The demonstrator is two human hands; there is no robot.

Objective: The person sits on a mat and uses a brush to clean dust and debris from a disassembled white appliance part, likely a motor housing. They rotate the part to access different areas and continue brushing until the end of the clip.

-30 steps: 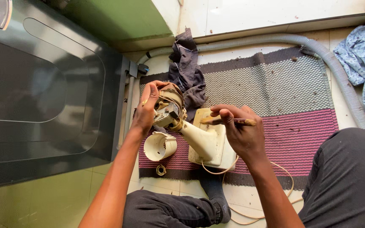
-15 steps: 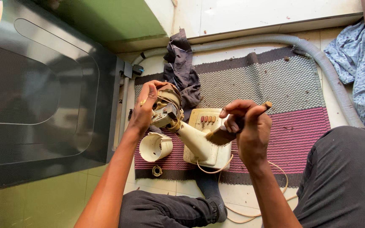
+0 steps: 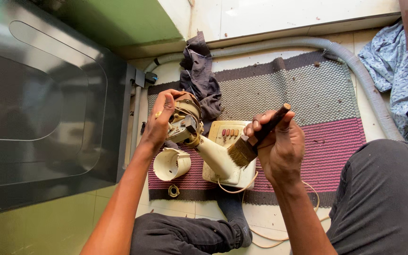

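Observation:
My left hand (image 3: 159, 122) grips the exposed motor (image 3: 185, 123) at the top of a cream table fan body (image 3: 218, 156), holding it tilted over the fan's base (image 3: 230, 137) with its row of coloured buttons. My right hand (image 3: 282, 144) is closed on a dark-handled paintbrush (image 3: 253, 139), bristles pointing down-left, close to the fan's neck. A cream motor cover (image 3: 172, 164) lies open-side-up on the mat just below my left hand, with a small ring (image 3: 173, 191) beside it.
A striped woven mat (image 3: 308, 94) covers the tiled floor. A dark rag (image 3: 199, 75) lies at its far edge, a grey corrugated hose (image 3: 355, 66) curves around it, and a blue cloth (image 3: 393, 71) is at right. A dark appliance (image 3: 48, 104) stands left. My knees are near.
My right hand has lifted off the fan base and turned the brush, so its bristles now face down-left by the fan neck. The left hand keeps its hold on the motor.

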